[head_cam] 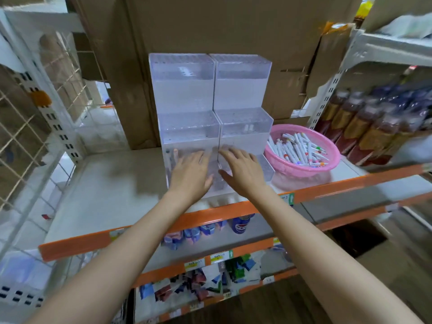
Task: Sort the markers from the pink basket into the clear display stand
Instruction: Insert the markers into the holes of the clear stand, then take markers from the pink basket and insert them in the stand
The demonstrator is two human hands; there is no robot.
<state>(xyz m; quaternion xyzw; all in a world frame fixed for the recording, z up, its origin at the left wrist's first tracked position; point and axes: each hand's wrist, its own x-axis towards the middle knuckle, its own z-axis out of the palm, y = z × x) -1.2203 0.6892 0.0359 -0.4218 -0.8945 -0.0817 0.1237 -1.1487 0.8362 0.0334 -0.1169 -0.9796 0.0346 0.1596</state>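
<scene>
A clear three-tiered display stand (210, 90) made of two side-by-side units stands on the white shelf. My left hand (191, 171) and my right hand (243, 171) lie flat, fingers straight, on its lowest front tier, either side of the middle seam. Neither holds anything. To the right of the stand sits a round pink basket (304, 169) filled with several white markers (297, 148) with coloured caps. A marker or two seems to stand in the middle right tier, though it is too faint to be sure.
Large cardboard boxes (210, 31) stand behind the stand. Bottled goods (374, 118) fill the shelf unit to the right. A white wire rack (35, 113) is on the left. The orange shelf edge (163, 225) runs in front; lower shelves hold packets and cans.
</scene>
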